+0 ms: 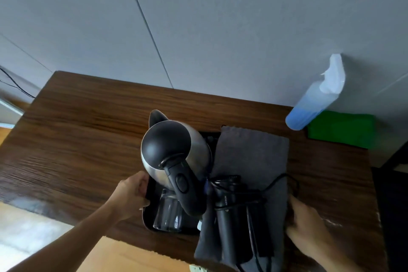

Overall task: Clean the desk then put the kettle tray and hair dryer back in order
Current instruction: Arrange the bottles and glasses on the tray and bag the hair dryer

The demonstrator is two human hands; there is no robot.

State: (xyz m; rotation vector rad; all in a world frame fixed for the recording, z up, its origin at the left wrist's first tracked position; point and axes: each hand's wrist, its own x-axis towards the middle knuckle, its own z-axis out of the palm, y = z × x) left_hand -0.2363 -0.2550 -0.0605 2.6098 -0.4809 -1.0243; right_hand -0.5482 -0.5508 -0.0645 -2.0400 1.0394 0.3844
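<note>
Black tray (148,219) rim gripped by left hand (132,194); grey cloth bag (254,154) edge clasped by right hand (309,225). Kettle (167,141), glass (167,212), hair dryer (229,210) held between hands. Tray best kept level, set squarely on desk (88,128), lest kettle be tipped.

Arms extended; left hand (132,196) grips tray (146,218) rim, right hand (306,225) pouch (249,154) edge.
</note>
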